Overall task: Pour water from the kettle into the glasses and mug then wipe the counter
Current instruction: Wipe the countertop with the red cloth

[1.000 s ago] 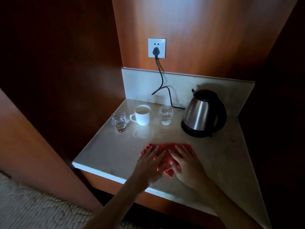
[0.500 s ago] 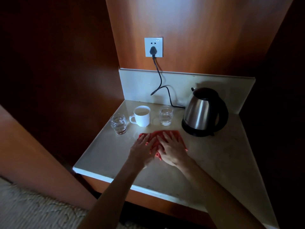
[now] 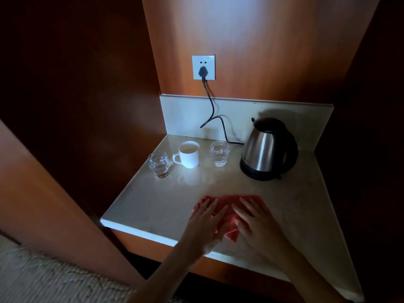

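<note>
A red cloth (image 3: 227,212) lies flat on the pale stone counter (image 3: 153,202) near its front edge. My left hand (image 3: 205,221) and my right hand (image 3: 256,224) both press down on the cloth with fingers spread. At the back stand a steel kettle (image 3: 265,149) with black lid, handle and base, a glass (image 3: 219,153) holding water, a white mug (image 3: 189,154) filled with liquid, and a second glass (image 3: 159,164) with water at the left.
A black cord (image 3: 215,119) runs from the wall socket (image 3: 203,67) down behind the glass to the kettle. Wood panels close the niche on the left, back and right. A light carpet (image 3: 43,278) lies below left.
Both hands slid the cloth forward toward the glasses, then pulled it back toward the front edge. The kettle, mug and glasses stayed put.
</note>
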Motion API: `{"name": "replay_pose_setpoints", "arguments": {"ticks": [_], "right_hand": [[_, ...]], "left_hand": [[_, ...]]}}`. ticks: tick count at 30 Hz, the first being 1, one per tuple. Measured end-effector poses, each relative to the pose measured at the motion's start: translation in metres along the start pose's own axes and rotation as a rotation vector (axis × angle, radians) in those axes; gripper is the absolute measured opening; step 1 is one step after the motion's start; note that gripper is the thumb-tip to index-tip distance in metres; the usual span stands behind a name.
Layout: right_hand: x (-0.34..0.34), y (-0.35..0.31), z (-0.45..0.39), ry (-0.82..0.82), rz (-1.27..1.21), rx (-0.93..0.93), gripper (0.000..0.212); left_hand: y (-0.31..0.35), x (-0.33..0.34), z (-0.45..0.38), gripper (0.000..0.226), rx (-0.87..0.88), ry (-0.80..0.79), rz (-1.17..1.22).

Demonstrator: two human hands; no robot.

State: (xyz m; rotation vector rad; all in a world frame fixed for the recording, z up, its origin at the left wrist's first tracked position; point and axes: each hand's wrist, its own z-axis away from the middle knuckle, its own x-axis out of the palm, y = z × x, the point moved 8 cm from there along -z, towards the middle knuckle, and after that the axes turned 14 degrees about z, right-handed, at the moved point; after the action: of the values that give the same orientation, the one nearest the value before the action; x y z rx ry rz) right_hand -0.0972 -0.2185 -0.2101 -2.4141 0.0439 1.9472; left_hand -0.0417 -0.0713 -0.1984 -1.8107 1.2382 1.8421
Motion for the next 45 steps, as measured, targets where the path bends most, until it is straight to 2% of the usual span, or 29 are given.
{"name": "replay_pose_setpoints", "arguments": {"ticks": [5,10,13,18,20,24,26,30,34,37,40,43,45], "right_hand": [[0.001,0.028,-0.034,-0.006,0.020,0.105,0.052],[0.007,0.011,-0.091,-0.030,0.060,0.086,0.053],[0.012,-0.029,-0.118,-0.052,0.084,0.030,0.055],[0.011,-0.099,-0.121,-0.029,0.064,-0.077,0.053],[0.010,-0.109,-0.101,0.003,0.041,-0.131,0.051],[0.003,-0.090,-0.059,0.055,0.007,-0.149,0.048],[0.001,-0.068,-0.044,0.071,-0.014,-0.127,0.047],[-0.004,-0.015,-0.022,0.081,0.005,-0.058,0.048],[-0.005,0.018,-0.028,0.090,0.032,0.058,0.049],[0.001,0.023,-0.053,0.054,0.040,0.094,0.050],[0.009,0.021,-0.088,0.014,0.064,0.095,0.053],[0.011,0.002,-0.117,-0.015,0.134,0.057,0.058],[0.011,-0.018,-0.124,-0.006,0.152,0.043,0.058]], "left_hand": [[0.001,0.002,-0.055,0.053,-0.005,0.029,-0.035],[-0.035,-0.015,-0.083,0.061,-0.063,0.011,-0.046],[-0.063,-0.038,-0.072,0.057,-0.089,0.067,-0.083],[-0.076,-0.081,-0.016,0.045,-0.033,0.193,-0.157],[-0.085,-0.073,0.007,0.048,-0.055,0.153,-0.139],[-0.079,-0.053,0.023,0.058,-0.091,0.015,-0.147],[-0.058,-0.046,0.019,0.058,-0.087,0.007,-0.164],[-0.015,-0.016,-0.004,0.055,-0.045,0.008,-0.027],[-0.002,-0.003,-0.042,0.052,-0.052,0.002,-0.034],[-0.014,-0.002,-0.071,0.054,-0.070,-0.025,-0.019],[-0.031,-0.006,-0.091,0.067,-0.109,-0.046,0.032],[-0.046,-0.020,-0.095,0.079,-0.135,-0.047,0.033],[-0.057,-0.032,-0.089,0.078,-0.137,-0.025,0.021]]}}
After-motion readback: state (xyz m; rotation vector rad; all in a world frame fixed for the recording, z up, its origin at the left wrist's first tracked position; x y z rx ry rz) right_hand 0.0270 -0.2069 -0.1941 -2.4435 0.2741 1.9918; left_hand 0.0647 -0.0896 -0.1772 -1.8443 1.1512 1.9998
